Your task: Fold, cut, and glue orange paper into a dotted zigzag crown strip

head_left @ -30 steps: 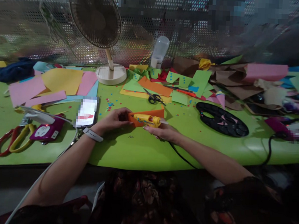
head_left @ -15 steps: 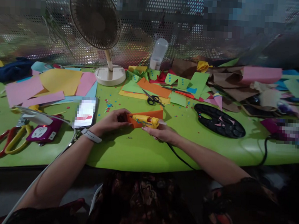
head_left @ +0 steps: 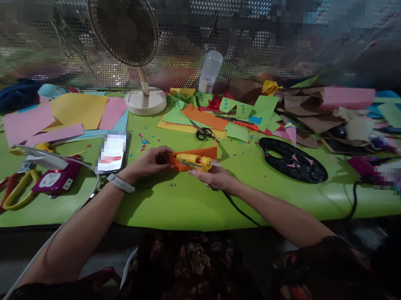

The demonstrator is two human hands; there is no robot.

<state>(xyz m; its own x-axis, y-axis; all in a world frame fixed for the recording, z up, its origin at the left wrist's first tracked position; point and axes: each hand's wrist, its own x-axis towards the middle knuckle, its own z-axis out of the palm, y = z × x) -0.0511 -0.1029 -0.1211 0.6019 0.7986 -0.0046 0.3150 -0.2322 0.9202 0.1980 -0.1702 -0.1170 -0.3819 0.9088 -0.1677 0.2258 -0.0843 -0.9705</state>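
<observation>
My right hand [head_left: 215, 176] grips a yellow glue gun [head_left: 195, 161], its nozzle pointing left over a folded orange paper piece [head_left: 200, 152] on the green table [head_left: 184, 203]. My left hand [head_left: 151, 162], with a white wristband, pinches the left end of that orange paper, fingers closed around it. The gun's black cord runs from under my right wrist toward the table's front edge.
A phone [head_left: 112, 153] lies left of my left hand. Black scissors [head_left: 203, 132] and coloured paper sheets [head_left: 78, 110] lie behind. A fan [head_left: 126, 29] stands at the back, a black paint palette [head_left: 292, 154] to the right, red-yellow scissors [head_left: 6, 193] and a purple device [head_left: 52, 181] at left.
Both hands keep their hold on the glue gun and orange paper. The view has shifted slightly, moving everything a little to the left.
</observation>
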